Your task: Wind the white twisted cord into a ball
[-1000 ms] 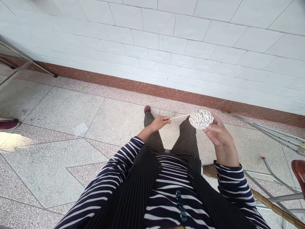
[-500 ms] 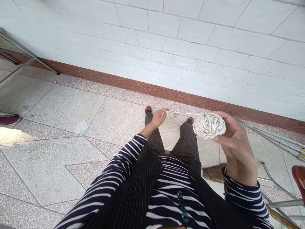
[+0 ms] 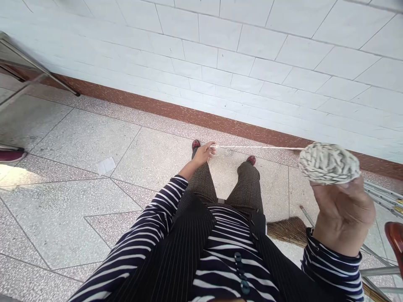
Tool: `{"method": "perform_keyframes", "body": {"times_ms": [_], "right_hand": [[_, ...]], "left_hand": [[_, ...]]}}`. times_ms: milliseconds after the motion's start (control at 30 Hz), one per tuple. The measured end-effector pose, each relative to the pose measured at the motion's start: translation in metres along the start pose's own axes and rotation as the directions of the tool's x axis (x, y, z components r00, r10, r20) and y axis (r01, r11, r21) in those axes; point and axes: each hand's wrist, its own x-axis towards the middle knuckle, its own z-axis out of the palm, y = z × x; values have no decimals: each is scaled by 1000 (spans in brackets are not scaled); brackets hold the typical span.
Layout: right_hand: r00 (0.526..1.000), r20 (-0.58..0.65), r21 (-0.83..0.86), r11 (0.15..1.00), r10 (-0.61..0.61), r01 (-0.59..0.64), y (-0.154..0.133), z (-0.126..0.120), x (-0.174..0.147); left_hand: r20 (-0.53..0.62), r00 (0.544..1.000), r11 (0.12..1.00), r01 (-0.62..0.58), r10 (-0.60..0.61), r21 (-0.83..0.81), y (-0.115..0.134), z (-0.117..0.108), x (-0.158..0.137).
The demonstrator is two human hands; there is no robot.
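Note:
A thick bundle of off-white cord, with a braided-looking surface, is gripped from below by my right hand at the right. From its left side a single white strand runs nearly level and taut across to my left hand. The fingers of my left hand are closed on the strand's end, above my left knee. A small pale tuft or knot shows at those fingertips; its detail is too small to make out.
A white tiled wall with a reddish skirting stands ahead. A broom lies low at my right, near metal chair or stand legs. Metal furniture legs stand at the left. A piece of white paper lies on the floor.
My right hand has moved right with the cord bundle, and the strand between the hands is longer. My left hand has shifted slightly left.

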Motion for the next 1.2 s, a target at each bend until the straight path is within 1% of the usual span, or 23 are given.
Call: {"method": "perform_keyframes", "body": {"times_ms": [67, 133, 200, 233, 300, 367, 433, 467, 533, 600, 667, 700, 767, 833, 900, 967, 1067, 1133, 1200], "right_hand": [[998, -45, 33, 999, -34, 36, -11, 2, -2], [998, -24, 54, 997, -57, 58, -18, 5, -1], [999, 0, 46, 998, -51, 51, -18, 11, 4], [999, 31, 40, 998, -40, 39, -16, 14, 8], [990, 139, 30, 1000, 0, -4, -7, 23, 19], [964, 258, 16, 997, 68, -74, 6, 35, 31], [942, 304, 1, 988, 145, -153, 17, 48, 40], [932, 313, 0, 982, 181, -190, 21, 54, 43], [917, 334, 4, 972, 219, -234, 27, 65, 47], [911, 353, 0, 974, 212, -227, 27, 72, 48], [921, 349, -6, 983, 174, -184, 23, 74, 49], [932, 331, -5, 988, 148, -156, 21, 73, 51], [959, 271, 4, 996, 86, -90, 15, 68, 58], [979, 201, 26, 999, 21, -26, 11, 59, 65], [987, 159, 52, 999, -19, 11, 8, 50, 71], [987, 155, 64, 998, -31, 21, 6, 43, 73], [984, 175, 57, 998, -33, 23, 2, 37, 72], [985, 162, 45, 998, -55, 48, -3, 35, 70], [985, 147, 36, 996, -91, 86, -8, 33, 69]], "left_hand": [[13, 997, 994, 72, -73, 83, -10, -5, 2], [42, 993, 972, 96, -107, 214, -19, -6, 4], [72, 993, 946, 62, -90, 318, -23, 0, 6], [90, 993, 935, 36, -72, 352, -23, 5, 6], [154, 988, 924, -30, -31, 381, -16, 20, 4], [269, 963, 930, -120, 24, 347, -2, 37, 0], [371, 922, 952, -206, 111, 225, 17, 55, -3], [400, 902, 958, -240, 160, 158, 26, 64, -5], [405, 884, 959, -278, 233, 56, 43, 80, -5], [380, 886, 957, -290, 266, 5, 52, 92, -4], [381, 887, 960, -278, 261, -10, 52, 99, -2], [406, 880, 964, -266, 245, -5, 48, 101, -3], [481, 855, 974, -228, 193, 14, 35, 101, -7], [516, 844, 983, -182, 148, 15, 19, 98, -14], [481, 867, 990, -142, 129, -9, 3, 92, -21], [445, 888, 993, -114, 114, -28, -8, 85, -26], [445, 889, 993, -116, 110, -13, -17, 72, -26], [444, 890, 987, -148, 104, 65, -23, 61, -24], [425, 902, 969, -162, 69, 186, -29, 50, -22]]}}
